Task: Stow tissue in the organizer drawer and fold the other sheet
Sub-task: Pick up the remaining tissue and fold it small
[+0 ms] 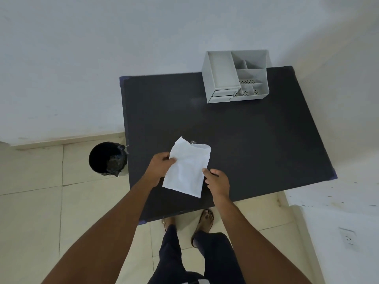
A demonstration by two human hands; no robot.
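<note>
A white tissue sheet (187, 168), folded into a tall rectangle, is held just above the near part of the black table (246, 140). My left hand (161, 167) pinches its left edge. My right hand (217, 182) touches its right edge with thumb and fingertips. A second white layer peeks out at the sheet's top right corner. The grey desk organizer (235, 75) stands at the table's far right, with its small drawer (223, 93) at the lower front; I cannot tell whether the drawer is slightly open.
A black waste bin (107, 158) lined with a bag stands on the tiled floor left of the table. White walls close in behind and to the right. My feet in sandals (205, 220) are at the table's near edge.
</note>
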